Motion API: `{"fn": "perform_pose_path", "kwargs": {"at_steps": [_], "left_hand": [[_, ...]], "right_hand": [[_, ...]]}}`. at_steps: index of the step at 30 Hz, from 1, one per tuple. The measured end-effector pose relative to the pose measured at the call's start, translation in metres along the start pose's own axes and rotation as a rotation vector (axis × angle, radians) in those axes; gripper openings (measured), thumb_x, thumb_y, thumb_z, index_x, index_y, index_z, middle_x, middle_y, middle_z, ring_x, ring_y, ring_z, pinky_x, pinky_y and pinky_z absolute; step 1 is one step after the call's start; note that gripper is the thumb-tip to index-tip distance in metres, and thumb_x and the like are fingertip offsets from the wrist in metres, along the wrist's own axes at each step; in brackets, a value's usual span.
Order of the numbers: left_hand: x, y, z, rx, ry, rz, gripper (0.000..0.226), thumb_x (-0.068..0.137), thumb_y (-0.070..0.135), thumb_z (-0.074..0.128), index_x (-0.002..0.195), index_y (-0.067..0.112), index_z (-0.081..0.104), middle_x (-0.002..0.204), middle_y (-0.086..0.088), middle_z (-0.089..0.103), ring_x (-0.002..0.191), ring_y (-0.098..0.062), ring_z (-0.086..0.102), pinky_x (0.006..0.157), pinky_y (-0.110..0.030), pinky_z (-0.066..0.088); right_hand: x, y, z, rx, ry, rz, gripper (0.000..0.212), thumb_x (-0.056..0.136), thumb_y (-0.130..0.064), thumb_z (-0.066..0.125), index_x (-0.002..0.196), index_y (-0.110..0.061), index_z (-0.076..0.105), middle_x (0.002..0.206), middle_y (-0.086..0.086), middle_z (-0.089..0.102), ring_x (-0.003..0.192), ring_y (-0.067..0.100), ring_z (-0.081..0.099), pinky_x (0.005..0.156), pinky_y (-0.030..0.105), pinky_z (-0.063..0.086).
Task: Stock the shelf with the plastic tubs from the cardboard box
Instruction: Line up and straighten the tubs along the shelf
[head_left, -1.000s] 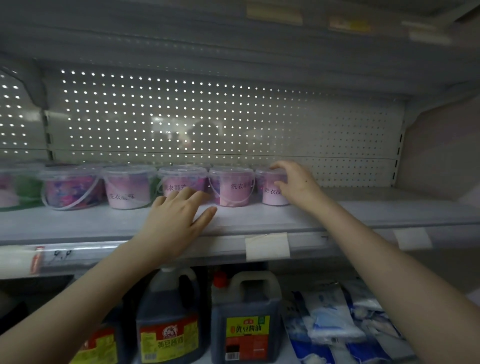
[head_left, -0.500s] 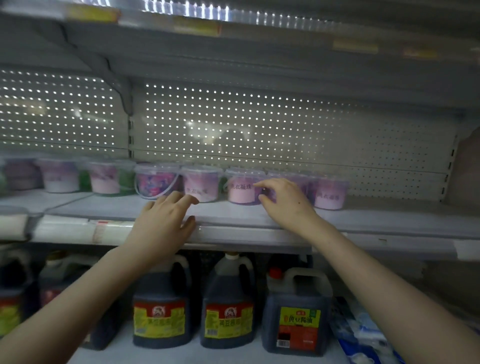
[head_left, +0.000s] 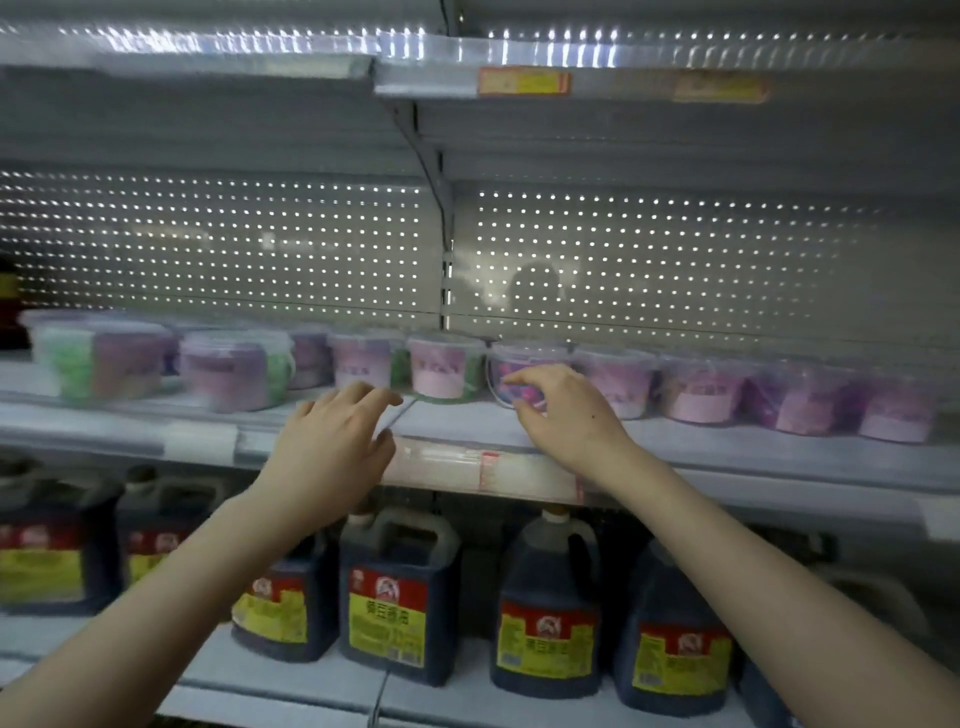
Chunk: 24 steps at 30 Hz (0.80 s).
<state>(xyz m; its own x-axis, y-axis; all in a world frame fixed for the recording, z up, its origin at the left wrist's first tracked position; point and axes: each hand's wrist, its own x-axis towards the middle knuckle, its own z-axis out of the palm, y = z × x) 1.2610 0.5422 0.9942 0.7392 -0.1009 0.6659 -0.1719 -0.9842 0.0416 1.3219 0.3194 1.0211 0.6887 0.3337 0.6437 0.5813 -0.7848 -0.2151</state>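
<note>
Plastic tubs (head_left: 447, 366) in a row across mid-frame on the metal shelf (head_left: 727, 449), clear round walls showing pink, purple, green contents, left hand (head_left: 332, 441) loosely spread at centre, right hand (head_left: 569, 415) curled at one tub, grip unclear

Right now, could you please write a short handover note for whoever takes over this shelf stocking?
Left hand: open, holding nothing, over the shelf front edge.
Right hand: fingers curled at the front of a clear tub with a white handle; grip unclear in the blur.
Plastic tubs: standing in a row along the shelf.
Done: row stocked.
Left: cardboard box out of view, so remaining count unknown.
</note>
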Motion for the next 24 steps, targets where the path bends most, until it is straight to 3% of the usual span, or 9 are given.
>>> {"fn": "perform_pose_path", "kwargs": {"at_steps": [12,16,24], "left_hand": [[-0.023,-0.179,-0.03,0.057,0.007,-0.099,0.035,0.092,0.028,0.048,0.127,0.023,0.05,0.127,-0.001,0.053,0.115,-0.027,0.05,0.09,-0.04,0.036],[-0.027,-0.216,-0.031,0.041,0.007,-0.126,0.036,0.092,0.029,0.048,0.128,0.024,0.05,0.128,0.0,0.052,0.115,-0.026,0.05,0.091,-0.04,0.036],[-0.035,-0.264,-0.034,0.029,0.028,-0.162,0.035,0.092,0.028,0.048,0.126,0.024,0.051,0.125,0.001,0.054,0.111,-0.023,0.052,0.09,-0.039,0.039]], "right_hand": [[0.081,-0.153,0.104,0.1,-0.027,-0.095,0.035,0.092,-0.018,0.052,0.126,-0.02,0.057,0.128,-0.002,0.059,0.123,0.016,0.046,0.105,0.034,0.034],[0.108,-0.19,0.131,0.099,-0.015,-0.123,0.036,0.092,-0.023,0.057,0.128,-0.021,0.055,0.119,-0.002,0.062,0.117,0.016,0.049,0.103,0.037,0.038],[0.14,-0.219,0.173,0.045,-0.001,-0.14,0.04,0.09,-0.027,0.06,0.129,-0.021,0.053,0.131,-0.003,0.057,0.124,0.017,0.047,0.107,0.038,0.035]]}}
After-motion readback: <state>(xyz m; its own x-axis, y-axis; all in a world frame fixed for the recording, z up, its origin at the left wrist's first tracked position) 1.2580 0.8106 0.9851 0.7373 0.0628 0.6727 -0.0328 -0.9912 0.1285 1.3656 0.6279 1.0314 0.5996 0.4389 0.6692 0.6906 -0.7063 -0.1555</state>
